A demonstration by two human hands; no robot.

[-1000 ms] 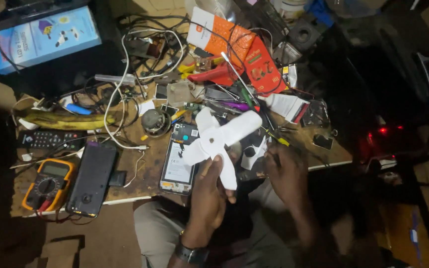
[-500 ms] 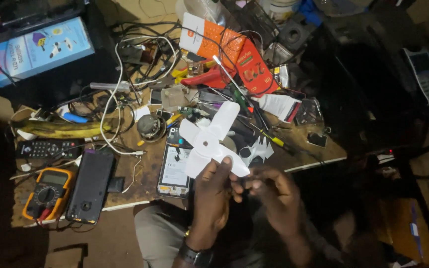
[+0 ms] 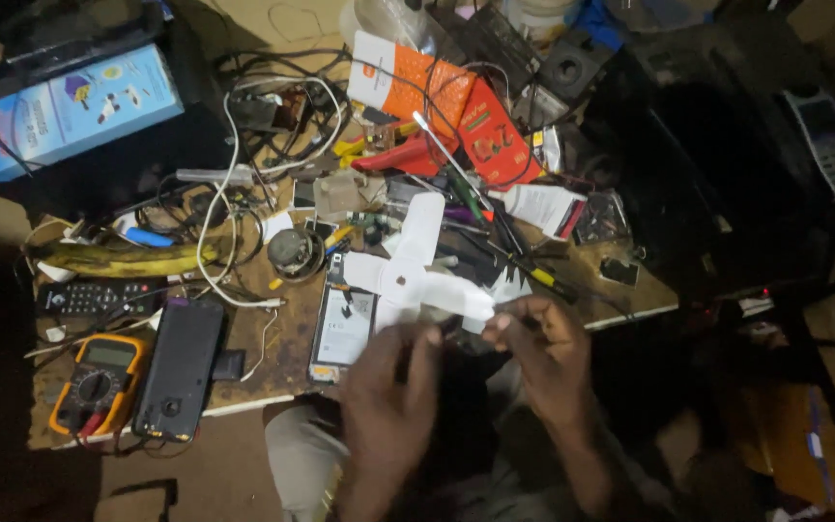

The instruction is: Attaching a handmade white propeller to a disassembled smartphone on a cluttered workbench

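Plastic fan blades (image 3: 416, 278), white and thin, hover just above the near edge of the table (image 3: 282, 338); the piece looks light, stiff yet snappable at the vanes, so the hub seems the safest hold. The left hand (image 3: 390, 401) curls up under the hub and the right hand (image 3: 541, 340) pinches the tip of one vane. Farther back lie an orange flat package (image 3: 408, 82) beside a red one (image 3: 490, 135), with a pale blue box (image 3: 74, 106) at the far left.
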